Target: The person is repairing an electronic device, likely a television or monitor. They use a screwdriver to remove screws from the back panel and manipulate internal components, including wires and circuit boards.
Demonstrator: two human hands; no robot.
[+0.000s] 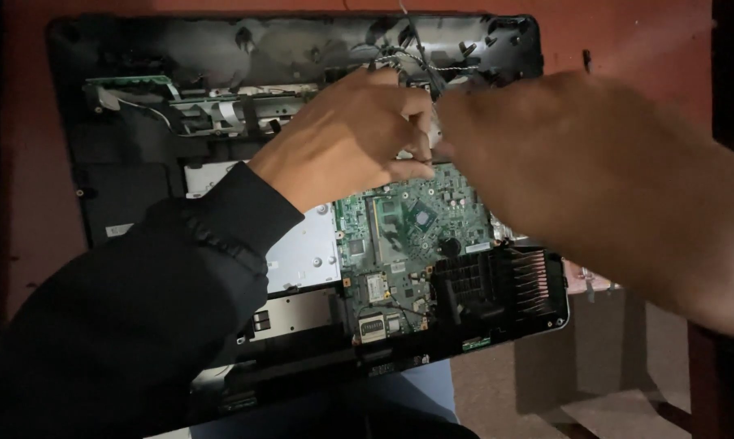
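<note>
An opened all-in-one computer chassis lies flat on a reddish surface, its insides exposed. A green circuit board sits in the middle, with a black heatsink and fan housing just below and right of it. My left hand, in a black sleeve, reaches over the board's top edge with fingers curled together around a small pale part. My right hand comes in from the right, blurred, its fingertips meeting the left hand at the same spot. What the fingers pinch is hidden.
A silver metal shield plate lies left of the board. Loose black and white wires bunch near the chassis top edge. A small green board sits at the upper left. The chassis overhangs the surface's front edge above the floor.
</note>
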